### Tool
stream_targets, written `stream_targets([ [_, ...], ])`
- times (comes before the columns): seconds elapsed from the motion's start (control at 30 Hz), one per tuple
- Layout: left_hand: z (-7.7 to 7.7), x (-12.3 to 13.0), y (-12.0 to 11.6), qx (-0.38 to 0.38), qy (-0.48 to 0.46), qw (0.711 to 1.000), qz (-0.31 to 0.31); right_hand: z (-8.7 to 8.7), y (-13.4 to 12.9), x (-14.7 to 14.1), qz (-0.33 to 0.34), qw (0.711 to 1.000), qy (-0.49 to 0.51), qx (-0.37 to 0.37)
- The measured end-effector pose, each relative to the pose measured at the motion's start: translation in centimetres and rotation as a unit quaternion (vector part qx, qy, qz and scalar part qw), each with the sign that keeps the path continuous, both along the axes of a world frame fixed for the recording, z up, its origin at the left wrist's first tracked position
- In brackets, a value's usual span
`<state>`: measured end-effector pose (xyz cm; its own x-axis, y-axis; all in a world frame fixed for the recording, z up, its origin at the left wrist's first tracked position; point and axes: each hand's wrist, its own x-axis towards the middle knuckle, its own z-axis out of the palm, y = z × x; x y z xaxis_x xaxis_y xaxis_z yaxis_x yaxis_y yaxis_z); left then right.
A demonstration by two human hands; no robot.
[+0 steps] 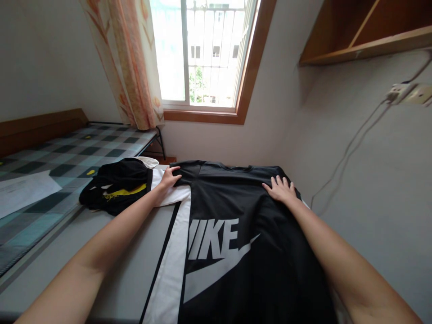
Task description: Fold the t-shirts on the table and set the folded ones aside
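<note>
A black T-shirt (232, 198) with a big grey NIKE print and a white side panel lies spread out on a grey table (118, 252), its collar toward the window. My left hand (169, 178) rests on its left sleeve, fingers stretched over the black and white cloth. Near the right shoulder, my right hand (281, 189) lies flat on the shirt with the fingers spread. Just left of the left sleeve is a crumpled heap of black clothes (118, 180) with a yellow print and a bit of white. The shirt's lower hem is out of view.
On the left stands a bed with a checked mattress (84, 141), a paper sheet (27, 191) on it. A patterned curtain (130, 67) hangs by the barred window (216, 58). At right are a wall shelf (364, 45), a socket (411, 93) and a hanging cable (351, 153).
</note>
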<state>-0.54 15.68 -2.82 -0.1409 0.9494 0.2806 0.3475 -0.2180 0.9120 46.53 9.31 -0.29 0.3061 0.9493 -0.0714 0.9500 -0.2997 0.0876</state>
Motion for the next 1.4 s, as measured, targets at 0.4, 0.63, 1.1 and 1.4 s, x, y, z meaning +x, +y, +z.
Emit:
stream_targets([
  [0.4,-0.4,0.7,-0.4,0.040,0.164,0.984,0.066,-1.3,-1.6,-1.3,0.105,0.982,-0.050,0.151],
  [0.63,1.1,2.3,-6.2,0.182,0.370,0.910,-0.037,-2.1,-4.3,-2.2,0.134,0.982,0.058,0.119],
  [1.1,3.5,3.8,-16.1,-0.008,0.451,0.868,-0.208,2.9,-14.9,-2.8,0.127,0.985,-0.059,0.097],
  [1.4,4.3,4.0,-18.4,-0.124,0.294,0.915,-0.247,5.0,-20.0,0.7,-0.028,0.999,0.030,-0.033],
])
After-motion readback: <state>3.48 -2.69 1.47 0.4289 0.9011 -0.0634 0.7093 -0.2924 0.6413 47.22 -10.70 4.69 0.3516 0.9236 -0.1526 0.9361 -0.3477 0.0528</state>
